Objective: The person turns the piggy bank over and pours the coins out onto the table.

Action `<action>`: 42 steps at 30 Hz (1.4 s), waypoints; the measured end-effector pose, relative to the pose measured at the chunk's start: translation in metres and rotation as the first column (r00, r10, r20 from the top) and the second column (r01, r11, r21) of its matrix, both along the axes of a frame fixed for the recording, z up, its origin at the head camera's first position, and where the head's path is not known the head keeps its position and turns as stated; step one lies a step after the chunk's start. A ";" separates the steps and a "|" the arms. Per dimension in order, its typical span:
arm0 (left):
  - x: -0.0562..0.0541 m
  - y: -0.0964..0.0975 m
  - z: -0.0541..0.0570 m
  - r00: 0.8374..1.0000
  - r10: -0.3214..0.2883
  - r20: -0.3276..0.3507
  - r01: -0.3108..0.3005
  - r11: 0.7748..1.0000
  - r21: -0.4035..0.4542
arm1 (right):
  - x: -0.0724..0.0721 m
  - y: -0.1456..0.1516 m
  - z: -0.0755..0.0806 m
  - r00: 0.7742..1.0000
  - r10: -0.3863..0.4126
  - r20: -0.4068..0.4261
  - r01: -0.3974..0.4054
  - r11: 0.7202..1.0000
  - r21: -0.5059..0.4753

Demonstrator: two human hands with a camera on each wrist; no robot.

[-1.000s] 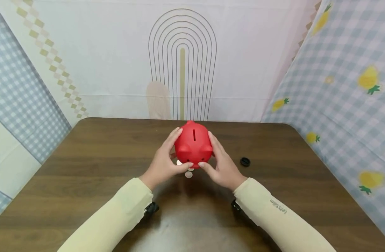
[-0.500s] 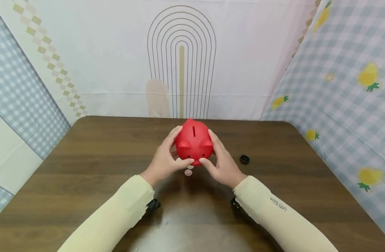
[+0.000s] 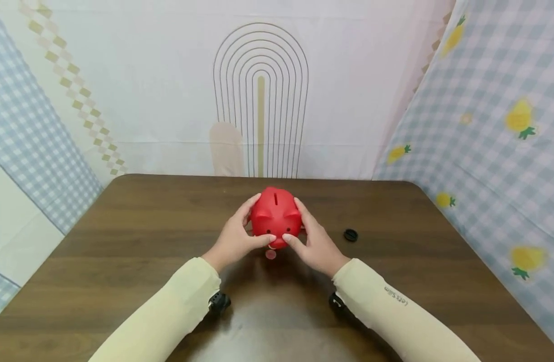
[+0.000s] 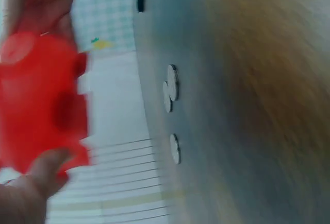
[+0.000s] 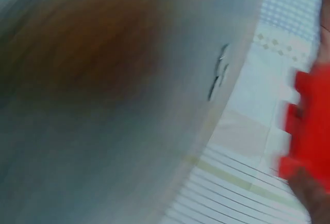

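Left hand (image 3: 235,236) and right hand (image 3: 319,246) grip red piggy bank (image 3: 275,213) above worktop (image 3: 159,221). Piggy bank lower than before, hiding more coins (image 3: 270,254) from head view.

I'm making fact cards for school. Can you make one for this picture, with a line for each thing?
Pig: red, slot on top, held above the brown table
Left hand: holds one side
Right hand: holds the other side
Coins: three in the left wrist view, lying on the table
Black disc: on the table, off to the right
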State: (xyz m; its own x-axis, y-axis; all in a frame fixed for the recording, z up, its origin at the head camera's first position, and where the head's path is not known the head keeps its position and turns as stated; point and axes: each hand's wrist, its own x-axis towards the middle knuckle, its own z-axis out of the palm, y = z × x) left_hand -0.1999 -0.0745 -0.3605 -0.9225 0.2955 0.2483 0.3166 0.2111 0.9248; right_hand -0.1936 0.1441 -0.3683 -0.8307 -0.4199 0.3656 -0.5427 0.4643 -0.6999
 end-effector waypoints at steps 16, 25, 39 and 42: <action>0.005 -0.001 -0.004 0.999 0.007 -0.053 -0.006 1.000 0.012 | 0.004 -0.002 -0.003 0.993 -0.019 -0.116 0.021 1.000 0.011; -0.002 -0.001 -0.015 0.990 0.062 0.126 -0.052 0.996 -0.076 | -0.002 -0.007 -0.008 0.977 -0.050 0.205 0.046 0.999 0.026; -0.005 -0.003 -0.012 0.989 0.055 0.139 -0.036 0.990 -0.140 | 0.003 -0.008 0.001 0.966 -0.099 0.240 0.081 0.993 0.082; -0.002 -0.003 -0.014 0.989 0.052 0.138 -0.037 0.993 -0.113 | 0.004 -0.009 -0.001 0.969 -0.088 0.229 0.074 0.995 0.068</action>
